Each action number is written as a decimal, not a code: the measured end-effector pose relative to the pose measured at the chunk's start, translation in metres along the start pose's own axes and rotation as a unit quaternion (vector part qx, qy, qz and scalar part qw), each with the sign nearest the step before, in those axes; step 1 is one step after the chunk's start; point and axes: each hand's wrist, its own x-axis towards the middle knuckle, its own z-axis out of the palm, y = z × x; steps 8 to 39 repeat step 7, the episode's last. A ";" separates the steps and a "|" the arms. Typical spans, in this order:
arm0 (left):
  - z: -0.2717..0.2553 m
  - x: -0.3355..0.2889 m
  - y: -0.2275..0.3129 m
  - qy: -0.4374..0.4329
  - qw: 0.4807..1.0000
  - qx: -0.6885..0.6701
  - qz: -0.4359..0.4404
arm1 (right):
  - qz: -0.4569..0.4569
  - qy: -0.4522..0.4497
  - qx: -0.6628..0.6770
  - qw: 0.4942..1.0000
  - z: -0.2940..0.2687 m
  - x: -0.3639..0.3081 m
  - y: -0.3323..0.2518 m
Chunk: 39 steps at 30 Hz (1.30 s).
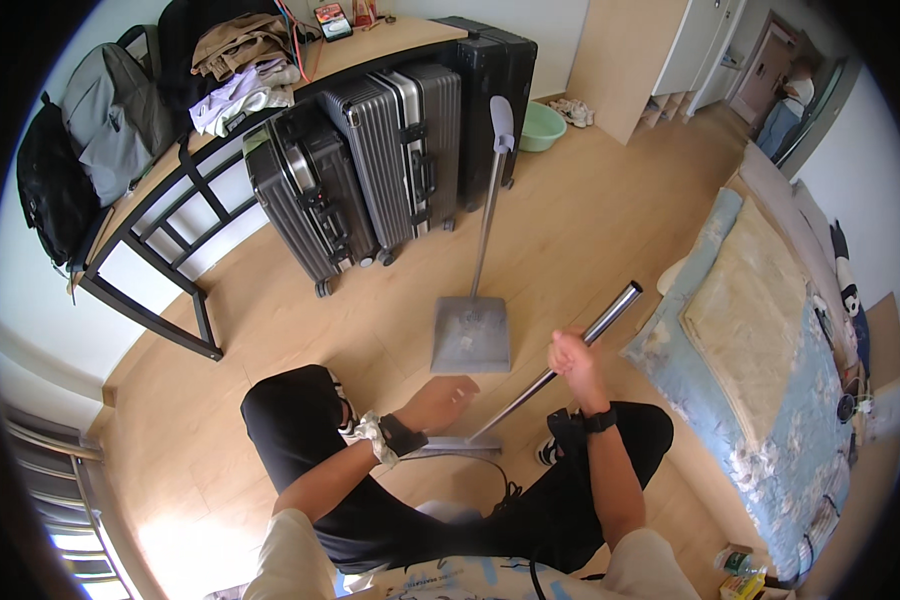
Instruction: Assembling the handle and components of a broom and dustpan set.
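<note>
My right hand (574, 358) is closed around the metal pole of a broom (610, 314), with a dark band on that wrist. The pole slants down to a flat grey head (448, 447) on the floor between my feet. My left hand (438, 404) hovers left of the pole, apart from it; its fingers are smeared by motion, and I cannot make out whether anything is in them. A scrunchie (373, 438) and a dark band circle the left wrist. Beyond the hands stands a long-handled grey dustpan (472, 338), its handle upright and small bits in its pan.
Several suitcases (358, 170) stand under a desk (390, 42) piled with clothes and bags. A green basin (541, 128) sits behind them. A low bed (730, 330) lies to the right, a bottle (738, 562) near its foot. A person (785, 108) stands by the far door.
</note>
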 end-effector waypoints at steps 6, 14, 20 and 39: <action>0.000 0.003 0.007 -0.003 0.998 -0.038 -0.047 | 0.092 -0.184 -0.022 0.978 -0.007 -0.001 0.040; 0.000 0.004 0.008 -0.010 0.998 -0.042 -0.052 | 0.130 -0.235 -0.001 0.963 -0.007 0.002 0.048; 0.000 0.004 0.008 -0.010 0.998 -0.042 -0.052 | 0.130 -0.235 -0.001 0.963 -0.007 0.002 0.048; 0.000 0.004 0.008 -0.010 0.998 -0.042 -0.052 | 0.130 -0.235 -0.001 0.963 -0.007 0.002 0.048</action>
